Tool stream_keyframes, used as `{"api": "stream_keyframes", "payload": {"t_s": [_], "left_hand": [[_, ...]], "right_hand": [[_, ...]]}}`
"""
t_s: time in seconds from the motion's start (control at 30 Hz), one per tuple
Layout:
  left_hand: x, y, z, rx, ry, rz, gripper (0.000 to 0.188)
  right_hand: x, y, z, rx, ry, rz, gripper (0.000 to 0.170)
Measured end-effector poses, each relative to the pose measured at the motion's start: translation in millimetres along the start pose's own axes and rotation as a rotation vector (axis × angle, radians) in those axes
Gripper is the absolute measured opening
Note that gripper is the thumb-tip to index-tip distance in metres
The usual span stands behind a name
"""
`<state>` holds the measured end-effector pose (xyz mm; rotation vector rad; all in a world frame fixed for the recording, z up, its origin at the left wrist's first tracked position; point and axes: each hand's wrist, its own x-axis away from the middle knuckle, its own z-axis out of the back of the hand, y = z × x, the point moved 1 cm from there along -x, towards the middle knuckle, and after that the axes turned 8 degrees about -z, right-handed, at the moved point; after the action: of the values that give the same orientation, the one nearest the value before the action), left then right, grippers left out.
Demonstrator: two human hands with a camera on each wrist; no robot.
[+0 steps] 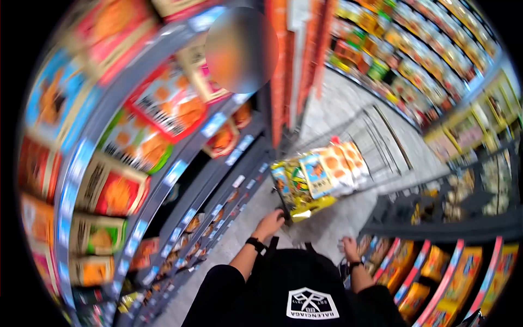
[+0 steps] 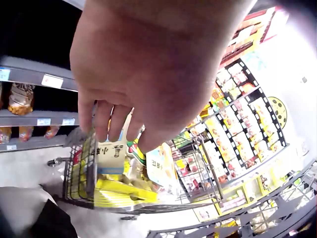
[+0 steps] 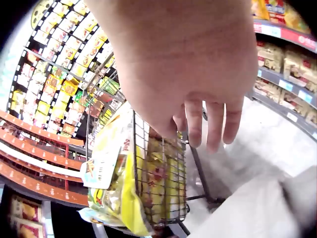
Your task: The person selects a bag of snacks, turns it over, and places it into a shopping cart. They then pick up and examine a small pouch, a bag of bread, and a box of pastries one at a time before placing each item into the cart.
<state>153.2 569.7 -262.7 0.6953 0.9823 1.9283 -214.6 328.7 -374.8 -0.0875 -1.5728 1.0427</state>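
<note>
A wire shopping cart (image 1: 376,147) stands ahead of me, loaded with yellow and pale bagged snacks (image 1: 327,169). My left hand (image 1: 268,224) reaches to the near left corner of the cart. In the left wrist view, its relaxed fingers (image 2: 116,119) overlap the top of the cart's near end, with gaps between them. My right hand (image 1: 350,249) is apart from the cart on the right, its fingers loosely bent and holding nothing. The right wrist view has those fingers (image 3: 214,124) hanging beside the cart's mesh end (image 3: 161,173).
A tall shelf (image 1: 180,169) of packaged snacks runs close along my left. More shelves (image 1: 430,272) with yellow packets stand on the right. Orange-red panels (image 1: 278,71) rise ahead, and a rack of packets (image 1: 419,54) stands beyond the cart.
</note>
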Motion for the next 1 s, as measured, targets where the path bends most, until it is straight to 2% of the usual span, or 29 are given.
{"api": "stream_keyframes", "payload": {"t_s": [0.07,0.1,0.2,0.23,0.3,0.33,0.37,0.43,0.47,0.5,0.53,0.57,0.6,0.67,0.73,0.8,0.87,1.0], "left_hand": [[-44.4,4.4,10.6,-0.040,-0.075,-0.013,0.047],[-64.2,3.7,14.0,-0.106,-0.089,-0.052,0.051],[-105.0,-5.6,19.8,-0.151,-0.109,-0.115,0.062],[-113.8,0.3,26.4,-0.218,-0.133,-0.082,0.061],[-133.2,-2.3,28.0,-0.262,-0.156,-0.073,0.059],[-141.6,-4.3,27.7,-0.304,-0.156,-0.056,0.057],[-149.9,-18.9,19.6,-0.271,-0.119,-0.087,0.054],[-163.7,-31.0,11.9,-0.329,-0.160,-0.069,0.050],[-169.5,-33.9,8.0,-0.384,-0.188,-0.056,0.047],[-174.8,-28.7,8.5,-0.386,-0.193,-0.042,0.047],[-178.5,-23.1,10.1,-0.506,-0.243,-0.080,0.040],[-181.2,-17.3,10.7,-0.625,-0.296,-0.114,0.034],[-185.0,-16.1,8.3,-0.631,-0.301,-0.087,0.034],[-193.3,-16.2,4.2,-0.901,-0.342,-0.150,0.021],[-199.1,-25.4,-0.3,-0.934,-0.322,-0.168,0.015],[-211.0,-20.8,-0.3,-0.943,-0.320,0.011,0.014],[-209.1,-16.0,1.6,-0.953,-0.336,0.064,0.014],[-191.6,7.4,11.9,-0.822,-0.247,0.062,0.010]], "right_hand": [[18.8,-64.6,-31.0,0.051,0.030,-0.083,0.038],[16.0,-87.6,-45.2,0.047,0.039,-0.060,0.037],[10.7,-142.8,-73.8,0.088,0.014,-0.013,0.044],[9.4,-151.8,-81.3,0.073,0.030,-0.031,0.044],[-0.2,-174.5,-95.9,-0.015,-0.077,0.030,0.046],[-4.7,-184.7,-102.0,-0.022,-0.072,0.021,0.046],[-7.4,-193.8,-108.1,-0.128,-0.125,-0.052,0.047],[-14.7,-210.7,-118.9,-0.400,-0.216,-0.212,0.043],[-24.3,-210.6,-121.3,-0.403,-0.219,-0.227,0.043],[-38.3,-206.1,-122.1,-0.524,-0.250,-0.326,0.040],[-54.1,-202.9,-123.6,-0.641,-0.285,-0.427,0.036],[-70.2,-198.4,-125.5,-0.644,-0.304,-0.493,0.030],[-86.6,-192.1,-126.7,-0.638,-0.317,-0.516,0.030],[-115.1,-180.1,-131.5,-0.712,-0.418,-0.632,0.029],[-127.3,-177.6,-134.7,-0.701,-0.400,-0.711,0.030],[-137.6,-171.2,-134.6,-0.683,-0.379,-0.749,0.029],[-138.0,-168.8,-132.9,-0.681,-0.403,-0.818,0.026],[-147.6,-183.4,-121.1,-0.497,-0.463,-0.745,0.018]]}}
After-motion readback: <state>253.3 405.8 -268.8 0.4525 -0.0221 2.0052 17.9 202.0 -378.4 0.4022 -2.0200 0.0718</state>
